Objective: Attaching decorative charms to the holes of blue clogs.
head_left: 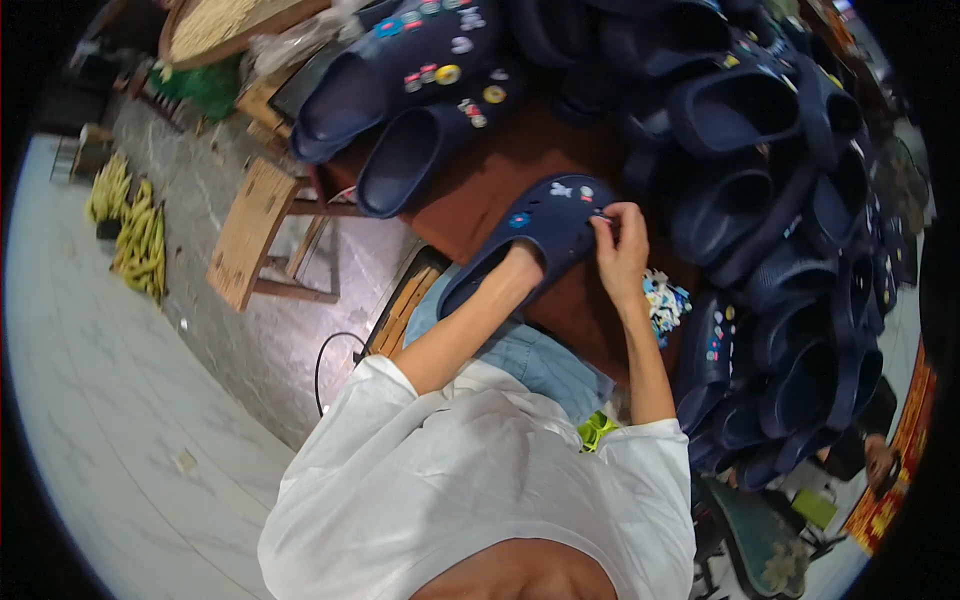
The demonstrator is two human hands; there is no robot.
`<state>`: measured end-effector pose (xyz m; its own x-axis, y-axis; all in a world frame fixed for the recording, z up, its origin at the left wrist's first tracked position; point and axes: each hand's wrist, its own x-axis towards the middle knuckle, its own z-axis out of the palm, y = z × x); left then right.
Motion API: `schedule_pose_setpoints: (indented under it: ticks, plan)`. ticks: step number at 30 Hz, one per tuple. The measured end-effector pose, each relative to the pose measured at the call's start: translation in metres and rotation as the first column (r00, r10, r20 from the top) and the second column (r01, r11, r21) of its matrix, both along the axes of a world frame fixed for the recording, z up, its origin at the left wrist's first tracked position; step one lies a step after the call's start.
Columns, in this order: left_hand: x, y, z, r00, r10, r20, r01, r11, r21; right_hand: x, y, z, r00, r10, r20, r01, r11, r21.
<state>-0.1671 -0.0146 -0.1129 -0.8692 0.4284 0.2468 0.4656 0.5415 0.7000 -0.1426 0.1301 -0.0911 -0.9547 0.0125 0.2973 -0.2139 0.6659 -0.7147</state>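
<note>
A navy blue clog [558, 222] with holes in its upper rests over my lap at the table's edge, its toe pointing away from me. My left hand [522, 264] reaches inside it through the foot opening, so its fingers are hidden. On the right side of the toe, my right hand [622, 245] is closed in a pinch against the upper; whatever lies between the fingertips is too small to make out. Several small charms show on the clog, among them a blue flower-shaped charm [519, 219]. Beside my right forearm lies a pile of small white and blue charms [664, 304].
A large heap of navy clogs [765, 200] rises on the right of the brown table [480, 180]. Two clogs with charms [415, 150] lie at the far left. A wooden stool [255, 230] stands on the floor, with bunches of bananas [140, 240] farther left.
</note>
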Motion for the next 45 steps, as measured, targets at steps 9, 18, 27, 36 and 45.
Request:
schedule_pose_setpoints:
  ticks: [9,18,27,36,45]
  plan:
    - [-0.027,0.017,0.001,0.980,-0.198,-0.019,0.183,0.935,-0.302,0.046,0.025,-0.002,0.997,-0.079,-0.001,0.079,0.995,0.057]
    - [-0.013,0.014,-0.007,0.990,-0.134,-0.046,0.119,0.963,-0.243,0.073,0.060,0.005,0.984,-0.154,-0.091,0.176,0.932,0.317]
    - [0.039,-0.003,-0.016,0.997,-0.059,-0.043,0.050,0.982,-0.183,0.022,0.011,0.020,0.999,0.029,-0.038,-0.018,0.970,0.241]
    - [0.027,-0.001,0.004,0.977,-0.204,-0.067,0.166,0.914,-0.371,0.011,0.003,0.006,0.992,0.061,-0.108,-0.032,0.968,0.248]
    - [0.020,0.006,0.006,0.990,-0.103,0.092,0.115,0.984,-0.133,0.012,-0.002,-0.003,0.995,-0.026,-0.097,0.033,0.997,0.071]
